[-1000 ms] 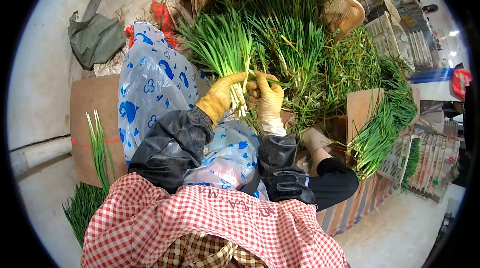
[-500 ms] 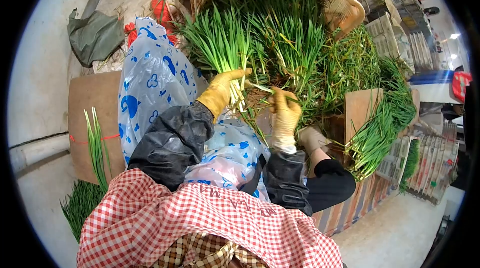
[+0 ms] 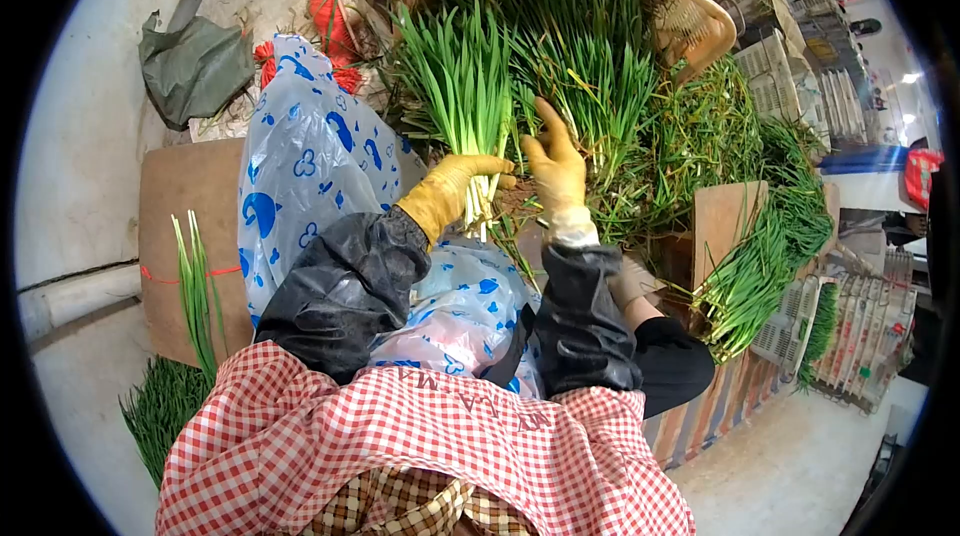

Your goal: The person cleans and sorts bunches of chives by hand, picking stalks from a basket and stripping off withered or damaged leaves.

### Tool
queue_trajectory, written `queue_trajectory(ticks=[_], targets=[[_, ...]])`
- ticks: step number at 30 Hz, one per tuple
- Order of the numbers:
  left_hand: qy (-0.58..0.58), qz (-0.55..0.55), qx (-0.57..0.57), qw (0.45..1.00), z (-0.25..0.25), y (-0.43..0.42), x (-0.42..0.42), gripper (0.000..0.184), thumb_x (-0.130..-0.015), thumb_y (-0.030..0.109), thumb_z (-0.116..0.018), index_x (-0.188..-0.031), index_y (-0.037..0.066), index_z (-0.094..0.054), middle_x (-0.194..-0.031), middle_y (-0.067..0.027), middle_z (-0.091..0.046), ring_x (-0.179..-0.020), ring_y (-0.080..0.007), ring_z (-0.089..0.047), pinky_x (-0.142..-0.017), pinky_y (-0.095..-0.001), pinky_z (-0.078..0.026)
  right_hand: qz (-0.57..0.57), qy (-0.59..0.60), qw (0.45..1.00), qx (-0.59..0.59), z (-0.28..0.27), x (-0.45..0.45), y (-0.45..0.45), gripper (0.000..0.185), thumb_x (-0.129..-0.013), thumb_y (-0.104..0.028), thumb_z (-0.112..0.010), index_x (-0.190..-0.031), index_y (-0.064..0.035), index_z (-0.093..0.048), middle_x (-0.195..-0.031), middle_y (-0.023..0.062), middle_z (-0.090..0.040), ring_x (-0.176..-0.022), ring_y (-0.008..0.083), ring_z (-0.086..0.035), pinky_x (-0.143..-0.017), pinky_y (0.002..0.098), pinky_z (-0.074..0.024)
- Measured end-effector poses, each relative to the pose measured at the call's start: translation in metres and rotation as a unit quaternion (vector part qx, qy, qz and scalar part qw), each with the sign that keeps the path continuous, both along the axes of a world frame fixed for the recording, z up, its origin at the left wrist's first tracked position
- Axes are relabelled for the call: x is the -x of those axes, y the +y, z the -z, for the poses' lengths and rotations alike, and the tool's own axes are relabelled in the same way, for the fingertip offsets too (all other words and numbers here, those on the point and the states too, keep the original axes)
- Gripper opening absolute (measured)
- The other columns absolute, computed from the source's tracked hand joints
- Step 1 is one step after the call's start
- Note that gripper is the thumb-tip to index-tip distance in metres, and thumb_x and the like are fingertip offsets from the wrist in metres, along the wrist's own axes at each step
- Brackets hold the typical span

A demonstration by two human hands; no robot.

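Note:
My left hand (image 3: 447, 193), in a yellow glove, is closed around the pale lower stems of a bunch of garlic chives (image 3: 461, 86). The green leaves fan out upward and the white stem ends poke out below the fist. Just right of it, my right hand (image 3: 556, 164), gloved too, is raised with thumb and fingers apart and nothing seen in it. Its fingertips are close to a large pile of chives (image 3: 610, 96) that lies ahead of me. Loose leaves and trimmings (image 3: 690, 151) spread to the right of that pile.
A plastic basket (image 3: 700, 21) tilts over the pile. Another heap of chives (image 3: 745, 286) rests at the right by a cardboard piece (image 3: 722, 226). Blue-patterned plastic sheeting (image 3: 300, 171) covers my left side and lap. Brown board (image 3: 185, 176) with chive stalks stands left. Stacked crates (image 3: 865, 326) stand far right.
My right hand has moved up toward the pile and opened; the leaf it pinched is no longer seen in it. My left hand keeps the bunch, now slightly farther right.

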State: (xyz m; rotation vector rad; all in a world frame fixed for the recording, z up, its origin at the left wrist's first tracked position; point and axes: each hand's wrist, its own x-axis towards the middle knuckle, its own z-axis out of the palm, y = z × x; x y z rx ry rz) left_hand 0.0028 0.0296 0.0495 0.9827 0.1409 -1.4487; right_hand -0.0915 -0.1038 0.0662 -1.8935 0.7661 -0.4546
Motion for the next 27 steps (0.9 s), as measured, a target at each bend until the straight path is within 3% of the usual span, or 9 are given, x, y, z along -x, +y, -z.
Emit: queue_trajectory(ticks=[2, 5, 9, 11, 15, 19, 20, 25, 27], targets=[[0.033, 0.019, 0.023, 0.999, -0.003, 0.003, 0.000, 0.023, -0.082, 0.016, -0.064, -0.099, 0.001, -0.063, -0.077, -0.0082, -0.065, -0.062, -0.0157, -0.062, -0.050, -0.0291, -0.051, -0.031, -0.004, 0.997, 0.067, 0.014, -0.015, -0.003, 0.036, -0.085, -0.015, -0.061, -0.120, -0.0159, -0.055, -0.083, 0.0076, -0.066, -0.063, 0.0141, -0.057, -0.062, 0.0292, -0.0472], [0.014, 0.008, 0.025, 1.000, 0.003, 0.005, -0.002, 0.025, -0.082, 0.018, -0.064, -0.101, 0.001, -0.063, -0.077, -0.0083, -0.065, -0.061, -0.0147, -0.062, -0.050, -0.0288, -0.051, 0.047, -0.036, 0.994, 0.097, 0.027, -0.021, -0.016, 0.010, -0.085, -0.017, -0.061, -0.092, -0.0093, -0.062, -0.078, 0.0072, -0.065, -0.062, 0.0147, -0.057, -0.058, 0.0300, -0.0474], [0.019, -0.011, 0.032, 0.999, -0.001, 0.007, -0.004, 0.029, -0.082, 0.019, -0.064, -0.105, 0.001, -0.062, -0.076, -0.0086, -0.065, -0.061, -0.0133, -0.062, -0.049, -0.0278, -0.050, 0.327, -0.104, 0.928, -0.147, 0.045, 0.031, -0.073, 0.014, -0.087, -0.015, -0.058, -0.090, -0.0016, -0.058, -0.069, 0.0047, -0.060, -0.053, 0.0103, -0.050, -0.045, 0.0232, -0.0408], [0.005, -0.022, 0.021, 1.000, -0.008, 0.007, -0.002, 0.032, -0.081, 0.020, -0.065, -0.106, 0.001, -0.061, -0.075, -0.0090, -0.064, -0.060, -0.0128, -0.061, -0.045, -0.0268, -0.049, 0.340, 0.006, 0.919, -0.200, 0.078, 0.080, -0.106, 0.018, -0.089, -0.015, -0.056, -0.091, 0.0033, -0.056, -0.071, 0.0064, -0.060, -0.051, 0.0115, -0.051, -0.043, 0.0231, -0.0412], [-0.052, -0.037, -0.049, 0.997, -0.007, 0.001, 0.004, 0.027, -0.080, 0.018, -0.064, -0.100, 0.001, -0.061, -0.068, -0.0103, -0.063, -0.046, -0.0160, -0.057, -0.035, -0.0284, -0.044, 0.187, 0.004, 0.947, -0.259, 0.039, 0.056, -0.051, 0.035, -0.086, -0.031, -0.064, -0.101, 0.0003, -0.059, -0.076, 0.0072, -0.062, -0.057, 0.0117, -0.054, -0.047, 0.0242, -0.0426], [-0.112, -0.048, -0.076, 0.990, -0.009, 0.001, 0.017, 0.023, -0.078, 0.014, -0.065, -0.095, -0.001, -0.061, -0.066, -0.0111, -0.063, -0.043, -0.0182, -0.056, -0.035, -0.0315, -0.045, -0.005, 0.056, 0.978, -0.200, 0.015, -0.003, 0.011, 0.030, -0.085, -0.028, -0.063, -0.094, -0.0003, -0.061, -0.078, 0.0061, -0.064, -0.057, 0.0111, -0.052, -0.049, 0.0238, -0.0414], [-0.105, -0.046, -0.072, 0.991, -0.011, 0.003, 0.016, 0.022, -0.077, 0.012, -0.065, -0.094, -0.001, -0.062, -0.068, -0.0108, -0.063, -0.047, -0.0191, -0.058, -0.039, -0.0316, -0.047, -0.018, 0.041, 0.959, -0.280, 0.014, -0.007, 0.014, 0.026, -0.086, -0.024, -0.061, -0.092, 0.0007, -0.061, -0.079, 0.0058, -0.064, -0.056, 0.0115, -0.052, -0.049, 0.0238, -0.0416], [-0.079, -0.062, -0.026, 0.995, 0.011, 0.002, 0.007, 0.020, -0.077, 0.010, -0.065, -0.094, 0.000, -0.062, -0.075, -0.0108, -0.064, -0.065, -0.0189, -0.062, -0.056, -0.0308, -0.051, 0.011, 0.031, 0.927, -0.373, 0.015, 0.003, 0.009, 0.023, -0.087, -0.022, -0.058, -0.093, -0.0003, -0.061, -0.079, 0.0040, -0.064, -0.058, 0.0110, -0.054, -0.051, 0.0227, -0.0414], [-0.068, -0.079, -0.013, 0.994, 0.012, -0.001, 0.004, 0.020, -0.079, 0.012, -0.063, -0.095, -0.001, -0.061, -0.080, -0.0111, -0.065, -0.074, -0.0194, -0.063, -0.066, -0.0326, -0.052, 0.000, -0.015, 0.921, -0.390, 0.019, 0.013, 0.008, 0.027, -0.086, -0.027, -0.060, -0.097, -0.0013, -0.062, -0.083, 0.0018, -0.063, -0.071, 0.0098, -0.054, -0.064, 0.0236, -0.0421]])
